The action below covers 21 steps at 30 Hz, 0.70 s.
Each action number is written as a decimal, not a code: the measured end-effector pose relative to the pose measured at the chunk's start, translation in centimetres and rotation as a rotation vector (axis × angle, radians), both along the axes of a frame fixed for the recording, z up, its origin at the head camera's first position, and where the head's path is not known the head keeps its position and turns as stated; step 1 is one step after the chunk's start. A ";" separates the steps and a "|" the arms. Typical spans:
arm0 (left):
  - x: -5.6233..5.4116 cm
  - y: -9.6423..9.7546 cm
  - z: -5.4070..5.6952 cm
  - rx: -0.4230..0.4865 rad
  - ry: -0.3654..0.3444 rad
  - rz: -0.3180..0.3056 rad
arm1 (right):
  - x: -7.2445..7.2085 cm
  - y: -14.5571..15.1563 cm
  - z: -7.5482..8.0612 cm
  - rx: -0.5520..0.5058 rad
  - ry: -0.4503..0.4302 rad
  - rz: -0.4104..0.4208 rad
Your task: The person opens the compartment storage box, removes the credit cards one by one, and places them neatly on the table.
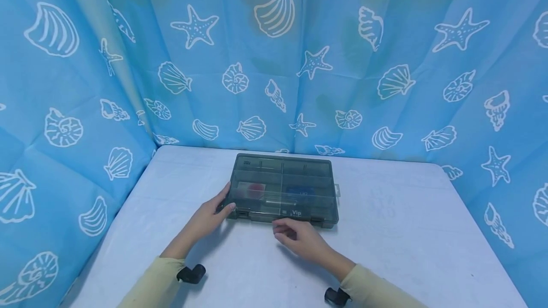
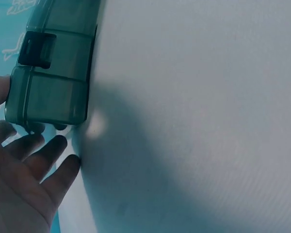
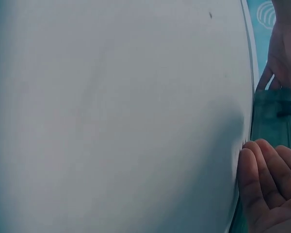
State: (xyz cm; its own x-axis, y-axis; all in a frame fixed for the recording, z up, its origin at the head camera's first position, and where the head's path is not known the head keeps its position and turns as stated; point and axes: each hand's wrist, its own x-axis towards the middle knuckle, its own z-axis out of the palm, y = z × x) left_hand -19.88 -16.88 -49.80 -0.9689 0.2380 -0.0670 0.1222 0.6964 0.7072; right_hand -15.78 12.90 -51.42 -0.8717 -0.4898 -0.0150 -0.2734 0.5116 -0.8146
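Note:
A flat, dark translucent plastic organizer box [image 1: 306,175] with a lid lies on the table, its lid down and lettered "Vip" near the front. Through the lid show a red round shape [image 1: 256,191] on a pale card and a blue item [image 1: 301,191]. My left hand [image 1: 208,216] holds the box's front left corner, thumb at the lid edge and fingers around the left side. A dark latch [image 2: 37,49] shows near that corner. My right hand [image 1: 305,240] is at the middle of the front edge, fingers loosely bent with nothing between them.
The box rests on a white-covered table [image 1: 398,232]. A blue curtain [image 1: 274,61] with white shells and starfish hangs behind and at both sides. A clear hanging tab [image 1: 337,190] sticks out from the box's right side. Black wrist mounts [image 1: 191,274] sit at both sleeves.

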 end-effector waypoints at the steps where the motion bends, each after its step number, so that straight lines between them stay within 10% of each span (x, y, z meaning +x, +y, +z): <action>1: 0.0 0.0 0.0 0.002 -0.006 -0.002 | 0.0 -0.2 0.0 -0.009 -0.005 0.004; 21: -0.1 -0.1 -0.6 0.056 -0.015 -0.005 | 0.0 -4.4 -0.2 -0.116 -0.098 -0.028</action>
